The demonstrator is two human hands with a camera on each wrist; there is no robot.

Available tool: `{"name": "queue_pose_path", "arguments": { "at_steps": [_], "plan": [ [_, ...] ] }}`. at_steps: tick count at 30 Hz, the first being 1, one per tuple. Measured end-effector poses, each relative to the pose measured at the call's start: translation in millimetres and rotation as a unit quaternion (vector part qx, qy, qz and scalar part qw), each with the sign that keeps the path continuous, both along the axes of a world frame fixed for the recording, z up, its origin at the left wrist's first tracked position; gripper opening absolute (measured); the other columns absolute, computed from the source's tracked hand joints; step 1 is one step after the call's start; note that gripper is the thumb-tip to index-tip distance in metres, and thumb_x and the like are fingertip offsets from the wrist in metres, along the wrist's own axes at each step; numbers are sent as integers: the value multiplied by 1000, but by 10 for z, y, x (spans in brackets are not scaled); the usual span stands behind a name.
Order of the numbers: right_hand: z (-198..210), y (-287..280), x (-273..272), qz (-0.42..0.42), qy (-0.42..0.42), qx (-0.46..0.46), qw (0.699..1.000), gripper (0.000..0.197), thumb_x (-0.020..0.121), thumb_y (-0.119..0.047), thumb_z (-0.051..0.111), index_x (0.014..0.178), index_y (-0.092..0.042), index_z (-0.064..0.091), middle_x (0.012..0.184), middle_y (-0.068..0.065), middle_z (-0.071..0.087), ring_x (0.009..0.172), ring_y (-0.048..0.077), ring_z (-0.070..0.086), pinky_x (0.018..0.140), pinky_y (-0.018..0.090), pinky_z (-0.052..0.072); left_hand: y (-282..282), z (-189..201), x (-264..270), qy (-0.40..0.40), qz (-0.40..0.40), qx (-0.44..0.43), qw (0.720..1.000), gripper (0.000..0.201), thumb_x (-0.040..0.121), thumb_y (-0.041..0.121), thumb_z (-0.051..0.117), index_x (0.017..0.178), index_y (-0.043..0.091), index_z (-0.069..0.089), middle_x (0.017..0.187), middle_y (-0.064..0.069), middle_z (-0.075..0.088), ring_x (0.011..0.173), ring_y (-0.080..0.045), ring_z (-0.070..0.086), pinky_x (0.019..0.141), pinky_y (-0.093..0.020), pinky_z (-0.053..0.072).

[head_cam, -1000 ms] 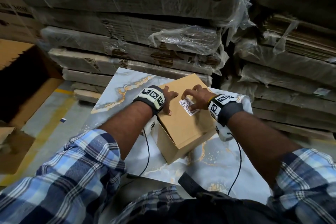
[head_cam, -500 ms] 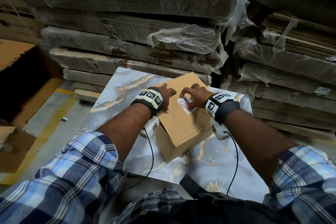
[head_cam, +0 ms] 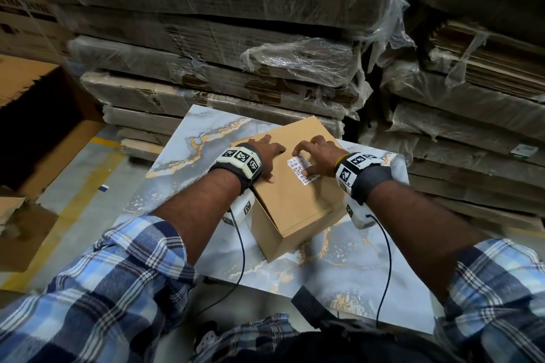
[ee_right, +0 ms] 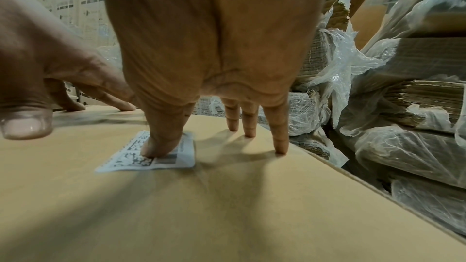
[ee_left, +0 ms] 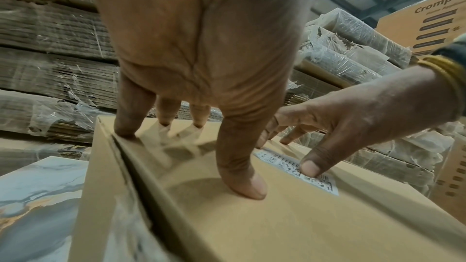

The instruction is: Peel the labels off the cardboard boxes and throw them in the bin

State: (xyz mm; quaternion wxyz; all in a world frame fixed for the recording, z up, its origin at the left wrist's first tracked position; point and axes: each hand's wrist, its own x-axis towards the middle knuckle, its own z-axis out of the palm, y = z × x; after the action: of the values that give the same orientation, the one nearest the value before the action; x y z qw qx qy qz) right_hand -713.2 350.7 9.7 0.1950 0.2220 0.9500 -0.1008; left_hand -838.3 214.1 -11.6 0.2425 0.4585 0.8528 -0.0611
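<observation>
Stacks of flattened cartons wrapped in plastic film (head_cam: 300, 62) fill the background, behind a marble-patterned tabletop (head_cam: 188, 138). On it stands the cardboard box (head_cam: 298, 203), with the white barcode label (head_cam: 299, 169) flat on its top. The left hand (head_cam: 265, 153) presses the box with spread fingers and holds nothing. The right hand (head_cam: 317, 156) also grips nothing; its thumb rests on the label. The thin label could tear if peeled too quickly. No bin is clearly seen.
</observation>
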Motion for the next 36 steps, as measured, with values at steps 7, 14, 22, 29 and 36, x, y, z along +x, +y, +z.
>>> {"name": "queue_pose_path", "arguments": {
  "at_steps": [7,14,22,29,36],
  "plan": [
    [-23,-13,4,-6,10,-9,1000,42,87,-30,74,124,-35,53,144,10,34,129,37,40,105,49,39,5,29,12,-4,3,-4,1000,97,76,36,83,153,39,23,165,-4,7,147,-44,18,111,-56,35],
    [-31,3,8,-11,12,-13,1000,47,86,-30,76,127,-37,53,150,11,29,135,38,35,108,51,36,-13,74,36,-20,11,-6,1000,97,77,33,82,154,39,23,166,-3,4,148,-44,15,112,-58,33],
    [-24,6,-6,-6,8,-9,1000,51,86,-32,76,130,-39,51,149,12,29,134,39,34,107,51,35,-30,112,67,-19,12,-4,1000,96,79,33,82,154,38,23,165,-4,5,149,-42,14,113,-56,31],
    [-37,14,-7,-9,8,-9,1000,55,85,-33,76,133,-41,49,150,13,29,135,39,33,109,52,34,-39,151,76,-16,7,-17,1000,96,80,34,80,155,39,20,166,-4,0,149,-43,11,114,-57,30],
    [-24,50,23,-25,8,-1,1000,60,83,-42,77,134,-47,46,155,5,25,140,37,28,110,61,30,-46,190,65,-16,-6,-44,999,97,82,38,77,156,40,14,166,-4,-4,149,-43,13,114,-58,30]
  ]
}}
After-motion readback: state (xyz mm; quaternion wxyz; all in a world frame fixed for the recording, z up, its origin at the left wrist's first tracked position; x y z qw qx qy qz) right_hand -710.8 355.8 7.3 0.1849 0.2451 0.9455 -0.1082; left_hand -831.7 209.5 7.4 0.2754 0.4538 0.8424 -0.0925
